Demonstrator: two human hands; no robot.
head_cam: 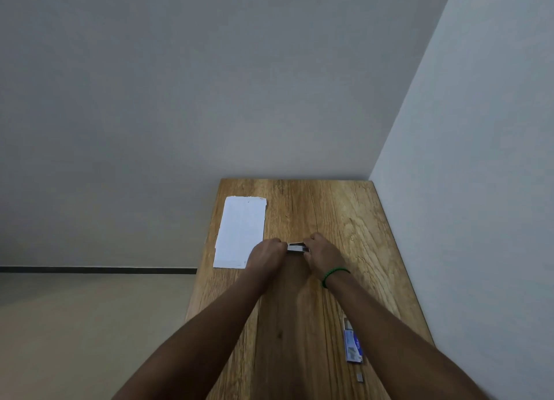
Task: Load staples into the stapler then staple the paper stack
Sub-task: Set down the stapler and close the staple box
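Item 1. Stapler (pixel 296 247): small, silver and dark, out at arm's reach near the middle of the desk (pixel 329 207), held between the two grips. Too small to tell whether it touches the desk or whether its top is raised.

Item 2. Left grip (pixel 268 254): knuckles up, fingers curled in, grasping the left end of the stapler. The fingertips are hidden under the back of the hand.

Item 3. Right grip (pixel 322 254): fingers curled round the right end of the stapler, grasping it. A green bracelet (pixel 334 275) sits on this wrist.

Item 4. Paper stack (pixel 239 231): white sheets lying flat by the left edge of the desk, long side running away from the person. Its near right corner is just beside the left grip.

Item 5. Staple box (pixel 353 347): narrow, blue and white, lying flat near the right edge of the desk, close to the person and well apart from the stapler, just beside the right forearm.

Item 6. Small grey piece (pixel 359 377): on the desk just nearer the person than the staple box; too small to identify.

Item 7. Desk: light wood grain, set into a corner of pale walls.
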